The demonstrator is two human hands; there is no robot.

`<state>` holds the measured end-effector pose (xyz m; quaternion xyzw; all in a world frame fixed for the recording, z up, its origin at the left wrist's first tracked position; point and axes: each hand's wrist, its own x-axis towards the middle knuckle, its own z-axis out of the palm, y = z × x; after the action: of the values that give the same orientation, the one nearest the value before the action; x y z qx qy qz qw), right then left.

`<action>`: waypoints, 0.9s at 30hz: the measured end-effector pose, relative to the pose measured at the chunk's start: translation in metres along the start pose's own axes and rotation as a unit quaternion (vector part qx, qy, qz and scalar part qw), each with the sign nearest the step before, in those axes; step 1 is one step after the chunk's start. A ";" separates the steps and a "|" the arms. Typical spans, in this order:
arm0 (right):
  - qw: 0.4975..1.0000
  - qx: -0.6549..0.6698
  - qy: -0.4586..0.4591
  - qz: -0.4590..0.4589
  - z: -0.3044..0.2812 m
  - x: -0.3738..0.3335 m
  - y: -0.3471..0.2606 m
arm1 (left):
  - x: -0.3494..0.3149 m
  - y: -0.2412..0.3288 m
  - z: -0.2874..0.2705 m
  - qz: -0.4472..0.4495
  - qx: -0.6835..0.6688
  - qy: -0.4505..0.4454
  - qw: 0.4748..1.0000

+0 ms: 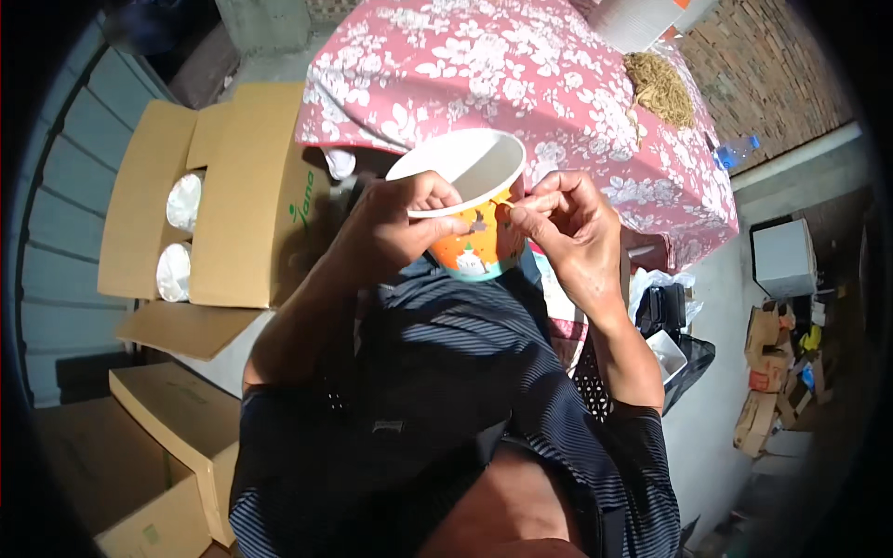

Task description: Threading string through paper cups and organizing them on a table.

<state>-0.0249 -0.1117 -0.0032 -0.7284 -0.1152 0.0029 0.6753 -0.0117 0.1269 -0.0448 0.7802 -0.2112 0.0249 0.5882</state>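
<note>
A round paper bucket [465, 249] with a white rim and an orange and teal printed side is held up in front of my chest, its mouth tilted toward the far side. My left hand [405, 216] grips its left rim, thumb on the outer wall and fingers inside. At the right side of the rim, my right hand [579, 234] is closed in a pinch on a thin yellow cord [503, 202] that lies against the bucket's wall just below the rim. Whether the cord passes through the wall cannot be made out.
A pink floral tablecloth [484, 70] covers the table ahead, with a bundle of tan cords [659, 88] and stacked white containers [637, 20] on it. An open carton [228, 205] holding white wrapped stacks stands left. Another carton [167, 418] sits nearer. Cardboard scraps [765, 372] lie right.
</note>
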 end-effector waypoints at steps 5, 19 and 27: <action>0.990 -0.122 0.026 -0.072 0.002 -0.015 0.011 | -0.001 0.004 0.006 -0.019 -0.029 0.014 0.999; 0.957 -0.243 0.070 -0.145 -0.002 -0.024 0.011 | -0.005 0.008 0.021 0.033 0.067 -0.010 0.997; 0.955 -0.249 0.064 -0.147 -0.003 -0.025 0.007 | -0.005 0.013 0.025 0.037 0.064 -0.025 0.997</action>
<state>-0.0472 -0.1189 -0.0136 -0.8470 -0.1752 -0.1718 0.4716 -0.0258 0.1027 -0.0422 0.8081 -0.2521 0.0407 0.5307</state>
